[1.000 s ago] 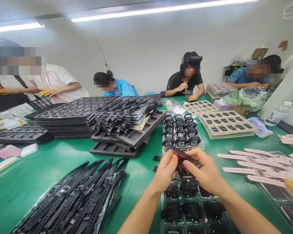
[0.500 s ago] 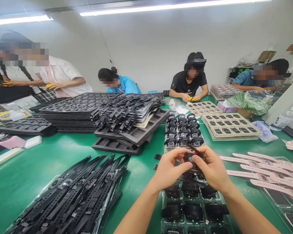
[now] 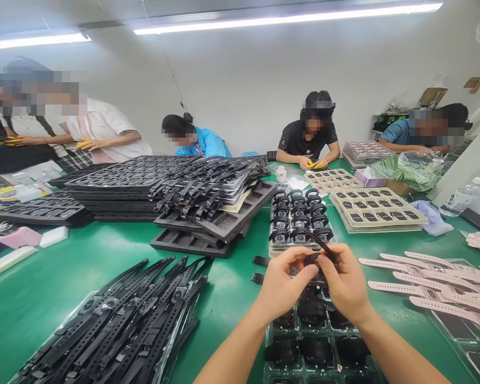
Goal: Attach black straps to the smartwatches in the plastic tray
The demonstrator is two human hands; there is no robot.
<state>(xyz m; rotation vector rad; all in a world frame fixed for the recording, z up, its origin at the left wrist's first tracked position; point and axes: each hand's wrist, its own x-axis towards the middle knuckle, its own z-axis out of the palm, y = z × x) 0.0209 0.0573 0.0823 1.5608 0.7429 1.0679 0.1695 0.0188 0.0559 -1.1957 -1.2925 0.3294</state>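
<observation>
A black smartwatch strap (image 3: 323, 243) is held between my two hands, its free end arching up over the fingers. My left hand (image 3: 290, 274) pinches one part of it with thumb and fingers. On the other side, my right hand (image 3: 342, 274) grips it with the thumb pressed on top. The watch body is mostly hidden by my fingers. Below the hands lies a clear tray (image 3: 298, 326) whose pockets hold black watches with curled straps. Just beyond them, another tray of black watches (image 3: 300, 221) stands with its straps closed into loops.
Black watches with straight straps (image 3: 132, 314) lie piled at the left front. Pink-strapped watches (image 3: 436, 282) are at the right. Stacked black foam trays (image 3: 116, 197) stand at the back left, cream trays (image 3: 378, 208) at the back right. Several people work around the table.
My hands stay over the tray and have shifted slightly, still gripping the strap. Its free end now stands a little more upright. The whole view has tilted slightly.
</observation>
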